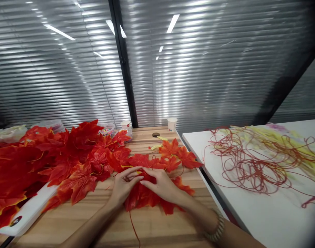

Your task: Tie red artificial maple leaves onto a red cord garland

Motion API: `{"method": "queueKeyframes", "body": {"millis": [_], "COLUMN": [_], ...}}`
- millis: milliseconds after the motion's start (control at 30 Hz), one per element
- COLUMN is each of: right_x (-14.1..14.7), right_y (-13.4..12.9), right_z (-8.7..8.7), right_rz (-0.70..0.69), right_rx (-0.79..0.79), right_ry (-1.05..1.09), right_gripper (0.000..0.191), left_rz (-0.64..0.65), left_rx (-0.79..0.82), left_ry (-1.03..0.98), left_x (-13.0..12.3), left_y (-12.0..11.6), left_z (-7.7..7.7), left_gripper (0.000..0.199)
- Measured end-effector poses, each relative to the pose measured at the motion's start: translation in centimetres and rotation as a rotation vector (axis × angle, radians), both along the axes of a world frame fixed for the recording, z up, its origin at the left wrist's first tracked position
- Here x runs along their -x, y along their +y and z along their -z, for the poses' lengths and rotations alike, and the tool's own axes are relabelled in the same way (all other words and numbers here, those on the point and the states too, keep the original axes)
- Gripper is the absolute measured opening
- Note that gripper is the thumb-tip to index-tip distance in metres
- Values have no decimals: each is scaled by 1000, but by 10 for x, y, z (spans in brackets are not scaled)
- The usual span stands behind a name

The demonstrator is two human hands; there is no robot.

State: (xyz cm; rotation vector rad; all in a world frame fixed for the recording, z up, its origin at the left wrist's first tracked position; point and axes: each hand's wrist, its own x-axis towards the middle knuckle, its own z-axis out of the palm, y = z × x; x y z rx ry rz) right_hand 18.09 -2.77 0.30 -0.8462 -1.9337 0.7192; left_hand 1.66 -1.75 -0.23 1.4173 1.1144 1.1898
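Several red artificial maple leaves (pixel 144 199) lie beneath and between my hands on the wooden table. My left hand (pixel 125 184) has its thumb and fingers pinched at the leaf's stem end. My right hand (pixel 161 186) curves over the same leaf from the other side, thumb and fingertips closed on it. The fingertips of both hands nearly meet, and the exact grip point is partly hidden. A thin red cord (pixel 133 227) trails from under the leaves toward the near table edge. More orange-red leaves (pixel 173 155) spread just beyond my right hand, with cord loops among them.
A big heap of red leaves (pixel 69 155) covers the left side, partly over a white power strip (pixel 30 210). Paper cups (pixel 172 124) and a tub of small coloured pieces (pixel 107 130) stand at the back. Tangled red cord (pixel 255 168) lies on the white table (pixel 250 210) at right.
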Motion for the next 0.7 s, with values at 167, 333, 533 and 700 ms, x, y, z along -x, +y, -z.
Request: {"method": "queueKeyframes", "body": {"millis": [167, 333, 533, 700], "right_x": [1, 4, 5, 3], "right_y": [0, -3, -2, -1], "right_z": [3, 12, 19, 16], "right_rz": [-26, 42, 59, 64], "right_rx": [-41, -52, -74, -86], "right_ry": [-45, -37, -29, -21], "right_gripper": [38, 36, 34, 32], "left_rz": [-8, -2, -8, -127], "left_rx": [-82, -188, -218, -462], "left_ry": [24, 138, 213, 408], "left_x": [3, 2, 1, 8], "left_y": [0, -1, 0, -2], "left_z": [-2, -1, 2, 1], "left_gripper": [19, 10, 11, 23]}}
